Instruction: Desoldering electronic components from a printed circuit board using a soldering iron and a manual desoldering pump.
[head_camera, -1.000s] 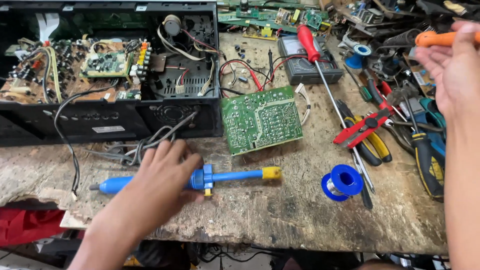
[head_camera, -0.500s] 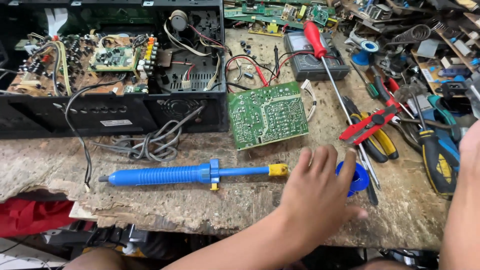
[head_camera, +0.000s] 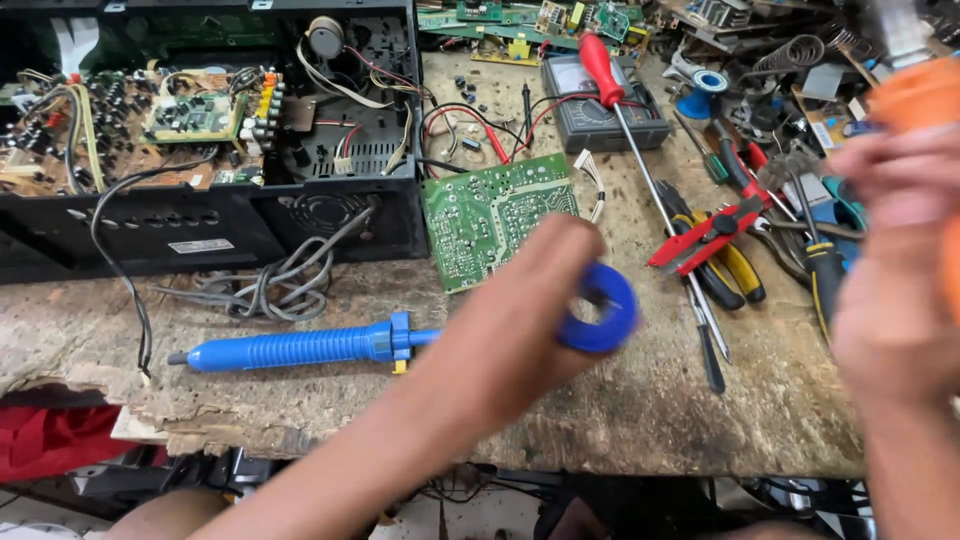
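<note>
Above the rough, pitted wooden surface, left hand gripping a round blue solder spool; blurred right hand clasping something orange.

Blurred right hand, orange tool cut off

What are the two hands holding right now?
Left hand: closed on the blue spool.
Right hand: holding an orange handle, blurred.
</note>
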